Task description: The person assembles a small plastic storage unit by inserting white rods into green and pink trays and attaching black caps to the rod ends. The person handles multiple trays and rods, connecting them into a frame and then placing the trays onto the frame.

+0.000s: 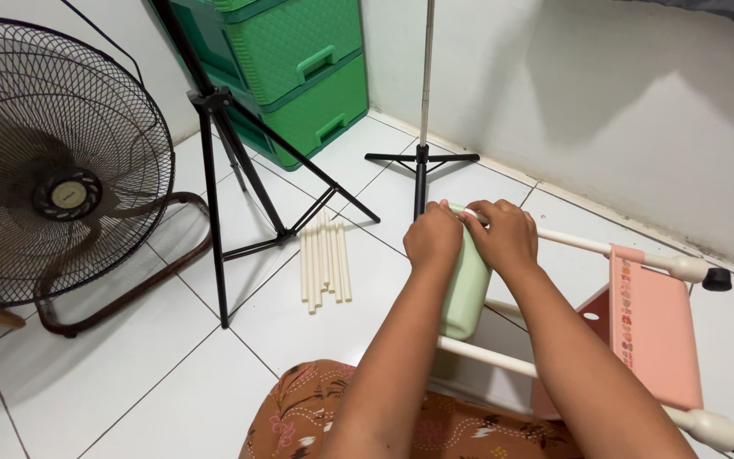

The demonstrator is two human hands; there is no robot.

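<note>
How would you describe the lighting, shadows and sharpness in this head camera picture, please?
Head view: soft, even indoor light; a broad grey shadow falls on the white wall; mild sheen on the floor tiles, no harsh glare. Both the left hand and right hand look sharp on the pale green panel; the fan bows slightly near the wide-angle edge.

I'm seeing white floor tiles (129, 374) meeting white walls (639, 127), a black fan (53, 170) and green drawers (299, 68) standing behind.
</note>
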